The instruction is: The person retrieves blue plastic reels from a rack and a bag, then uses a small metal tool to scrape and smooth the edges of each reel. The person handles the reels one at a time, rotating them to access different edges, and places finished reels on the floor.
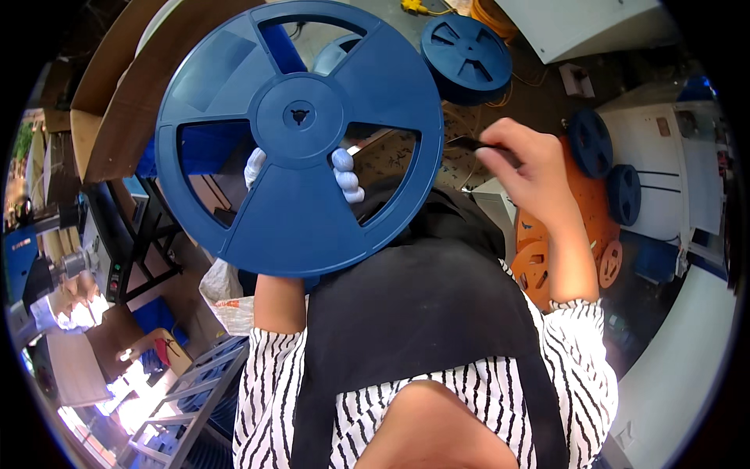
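While left hand [346,177] grips big blue reel [298,144] from behind, pale-covered fingers curling through cutouts, right hand [539,166] hovers beside rim, thumb and fingers pinching slim dark tool [470,144]. Reel up over black apron [414,313]: smooth, plastic-looking disc, round hub, three wide cutouts. Greyish rectangle [221,72] on upper-left panel: label or glare, can't tell.

Glare [141,387] burns white at eight o'clock; black rim [726,438], edges bowed. My right hand [533,168], two o'clock, seems a little blurred.
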`<state>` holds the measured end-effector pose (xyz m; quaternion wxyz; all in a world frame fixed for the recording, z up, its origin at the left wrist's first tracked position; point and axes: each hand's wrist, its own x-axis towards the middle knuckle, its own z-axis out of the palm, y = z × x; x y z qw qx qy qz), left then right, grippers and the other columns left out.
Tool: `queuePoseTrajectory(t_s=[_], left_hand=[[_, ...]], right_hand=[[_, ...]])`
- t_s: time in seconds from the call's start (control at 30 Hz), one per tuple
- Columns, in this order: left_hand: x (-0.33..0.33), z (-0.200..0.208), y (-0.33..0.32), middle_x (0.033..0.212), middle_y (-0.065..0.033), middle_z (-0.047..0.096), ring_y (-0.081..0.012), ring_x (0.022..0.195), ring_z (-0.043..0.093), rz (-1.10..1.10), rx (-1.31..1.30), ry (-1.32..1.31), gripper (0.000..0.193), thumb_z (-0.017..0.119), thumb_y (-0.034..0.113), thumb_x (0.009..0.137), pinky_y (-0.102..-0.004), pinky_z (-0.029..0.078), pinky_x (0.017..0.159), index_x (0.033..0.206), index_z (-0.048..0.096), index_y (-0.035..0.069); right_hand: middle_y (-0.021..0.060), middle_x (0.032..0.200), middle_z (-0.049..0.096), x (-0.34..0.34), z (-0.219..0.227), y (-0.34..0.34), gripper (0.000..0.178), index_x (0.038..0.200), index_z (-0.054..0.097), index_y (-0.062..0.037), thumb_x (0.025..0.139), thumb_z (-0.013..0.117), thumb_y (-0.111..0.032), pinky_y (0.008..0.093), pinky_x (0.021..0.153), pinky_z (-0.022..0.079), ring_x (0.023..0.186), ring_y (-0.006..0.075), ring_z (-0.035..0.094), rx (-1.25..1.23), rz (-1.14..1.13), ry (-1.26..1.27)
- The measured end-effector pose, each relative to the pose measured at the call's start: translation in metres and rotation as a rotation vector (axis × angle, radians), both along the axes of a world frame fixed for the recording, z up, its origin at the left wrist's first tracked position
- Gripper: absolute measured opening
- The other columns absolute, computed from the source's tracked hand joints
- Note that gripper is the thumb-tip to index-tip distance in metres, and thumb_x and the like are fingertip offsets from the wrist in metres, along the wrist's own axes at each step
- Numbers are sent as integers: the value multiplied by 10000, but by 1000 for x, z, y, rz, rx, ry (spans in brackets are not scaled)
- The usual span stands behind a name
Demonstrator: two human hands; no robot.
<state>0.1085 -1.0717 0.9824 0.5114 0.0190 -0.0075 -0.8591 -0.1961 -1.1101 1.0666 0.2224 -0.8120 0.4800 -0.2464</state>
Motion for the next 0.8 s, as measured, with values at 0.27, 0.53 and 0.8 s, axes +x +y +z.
queuePoseTrajectory(t_s=[0.27, 0.53, 0.8], left_hand=[[16, -76, -17, 1125, -215, 575, -363, 1005, 633, 110, -178, 171, 689, 576, 503, 902, -489, 538, 932, 1346, 477, -14], [13, -82, -12, 1104, -182, 572, -330, 985, 627, 225, 46, 40, 694, 588, 518, 881, -461, 547, 859, 1315, 483, -14], [32, -109, -9, 1175, -207, 564, -382, 1042, 620, 336, 135, 144, 708, 562, 477, 931, -478, 576, 905, 1361, 421, -67]], right_hand=[[38, 749, 623, -31, -82, 4, 116, 940, 564, -56, 953, 641, -142, 177, 541, 413, 570, 69, 555, 442, -368, -946], [60, 761, 619, -35, -108, -12, 70, 991, 553, -81, 970, 612, -113, 214, 522, 451, 567, 113, 556, 451, -515, -1114], [108, 866, 646, -9, -147, -36, 137, 1113, 445, -105, 1037, 517, -192, 268, 547, 504, 611, 157, 610, 460, -643, -987]])
